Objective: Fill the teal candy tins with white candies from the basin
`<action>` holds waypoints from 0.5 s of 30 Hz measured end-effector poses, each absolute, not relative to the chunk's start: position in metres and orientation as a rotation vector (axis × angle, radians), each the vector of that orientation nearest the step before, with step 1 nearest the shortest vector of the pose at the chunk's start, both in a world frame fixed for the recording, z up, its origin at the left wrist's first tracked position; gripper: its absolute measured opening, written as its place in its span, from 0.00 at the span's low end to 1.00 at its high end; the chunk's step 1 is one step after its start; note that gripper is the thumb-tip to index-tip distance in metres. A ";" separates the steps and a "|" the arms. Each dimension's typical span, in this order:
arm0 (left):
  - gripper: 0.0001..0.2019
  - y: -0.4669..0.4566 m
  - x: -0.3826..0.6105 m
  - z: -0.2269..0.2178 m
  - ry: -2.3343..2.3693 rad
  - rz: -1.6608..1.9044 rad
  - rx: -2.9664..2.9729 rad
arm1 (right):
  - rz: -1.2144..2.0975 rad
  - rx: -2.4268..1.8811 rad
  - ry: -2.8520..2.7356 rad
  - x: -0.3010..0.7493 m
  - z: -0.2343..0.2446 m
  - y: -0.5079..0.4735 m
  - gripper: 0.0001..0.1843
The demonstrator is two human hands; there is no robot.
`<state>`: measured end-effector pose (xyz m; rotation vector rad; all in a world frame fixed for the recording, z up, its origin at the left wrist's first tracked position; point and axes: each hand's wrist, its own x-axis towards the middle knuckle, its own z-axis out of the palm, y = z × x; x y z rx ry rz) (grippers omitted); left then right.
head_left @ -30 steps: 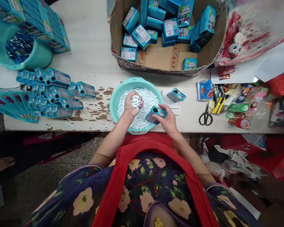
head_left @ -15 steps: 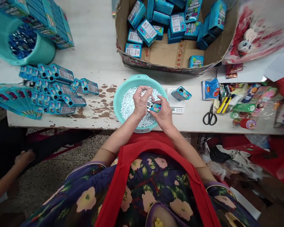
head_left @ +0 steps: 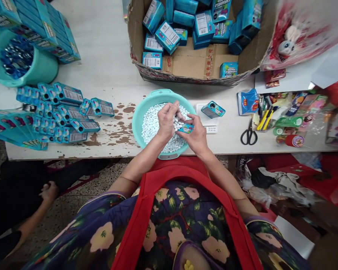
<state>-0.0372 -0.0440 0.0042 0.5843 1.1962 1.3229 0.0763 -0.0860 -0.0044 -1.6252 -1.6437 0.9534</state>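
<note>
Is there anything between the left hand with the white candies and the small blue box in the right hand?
Nothing visible: the left hand sits right against the small blue box held by the right hand, above the teal bowl.

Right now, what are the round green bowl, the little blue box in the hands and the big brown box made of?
The bowl looks like plastic: smooth, even teal, molded rim with a small tab. The little blue box, held by the right hand while the left hand tips white pieces toward it, seems glossy printed card. The big brown box is cardboard: matte brown, frayed edges, tape seam.
</note>
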 end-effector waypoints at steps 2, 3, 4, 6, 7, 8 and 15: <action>0.20 -0.044 -0.037 0.004 1.167 1.316 0.566 | 0.955 -1.618 -1.652 0.077 -0.005 -0.086 0.31; 0.19 -0.044 -0.037 0.004 1.152 1.310 0.557 | 0.954 -1.612 -1.656 0.078 -0.005 -0.085 0.31; 0.18 -0.043 -0.038 0.004 1.144 1.306 0.551 | 0.950 -1.605 -1.658 0.078 -0.006 -0.085 0.31; 0.17 -0.043 -0.038 0.006 1.135 1.303 0.550 | 0.929 -1.596 -1.656 0.080 -0.006 -0.085 0.30; 0.17 -0.042 -0.038 0.007 1.128 1.301 0.554 | 0.916 -1.595 -1.650 0.080 -0.006 -0.085 0.29; 0.16 -0.042 -0.039 0.007 1.122 1.302 0.558 | 0.904 -1.595 -1.643 0.081 -0.007 -0.085 0.29; 0.16 -0.041 -0.040 0.003 1.135 1.279 0.573 | 0.919 -1.573 -1.658 0.080 -0.009 -0.087 0.27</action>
